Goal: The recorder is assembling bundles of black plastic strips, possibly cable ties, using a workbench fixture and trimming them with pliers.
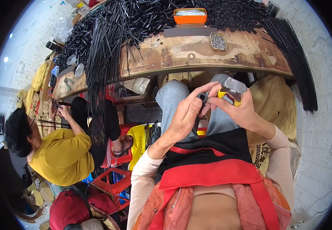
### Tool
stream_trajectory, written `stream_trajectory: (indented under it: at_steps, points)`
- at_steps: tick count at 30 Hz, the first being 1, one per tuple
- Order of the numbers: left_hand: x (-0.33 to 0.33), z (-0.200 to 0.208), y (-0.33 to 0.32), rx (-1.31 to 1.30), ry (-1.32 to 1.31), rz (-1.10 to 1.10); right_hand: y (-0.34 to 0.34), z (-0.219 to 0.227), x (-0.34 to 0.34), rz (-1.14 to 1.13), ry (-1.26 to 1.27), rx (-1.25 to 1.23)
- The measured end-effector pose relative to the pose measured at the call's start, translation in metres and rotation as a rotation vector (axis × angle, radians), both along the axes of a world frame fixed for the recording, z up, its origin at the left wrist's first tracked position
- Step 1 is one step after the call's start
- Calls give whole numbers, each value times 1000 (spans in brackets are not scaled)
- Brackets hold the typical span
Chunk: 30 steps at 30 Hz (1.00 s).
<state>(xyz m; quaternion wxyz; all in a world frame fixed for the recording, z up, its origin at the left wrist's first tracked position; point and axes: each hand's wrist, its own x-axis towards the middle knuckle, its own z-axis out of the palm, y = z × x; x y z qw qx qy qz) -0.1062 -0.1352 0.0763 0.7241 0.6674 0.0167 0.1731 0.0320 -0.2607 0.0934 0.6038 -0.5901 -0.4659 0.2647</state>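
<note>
My left hand is closed around a small black tubular part, whose round open end faces up between thumb and fingers. Close beside it, my right hand grips a hand tool with yellow grips and a grey, shiny body; its exact kind is unclear. The fingertips of the right hand meet the left hand near the black part. Both hands are above my lap, just off the near edge of the wooden table. What lies inside the right palm is hidden.
Black plastic parts are heaped at the back, with an orange box of thin white sticks and a tray of small metal pieces. Bundles of black rods overhang the table's edges. A co-worker sits at left beside red stools.
</note>
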Motion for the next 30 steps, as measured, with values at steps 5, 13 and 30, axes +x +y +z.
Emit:
stream_trajectory:
  at_steps: [5, 13, 30]
  points:
    - [3, -5, 6, -91, -33, -44, 6, -2, 9, 94, -14, 2]
    - [6, -18, 31, -221, -120, 52, -7, 46, 12, 120, -26, -623]
    - [10, -10, 19, 22, -7, -4, -33, 62, 21, 384, -39, -657]
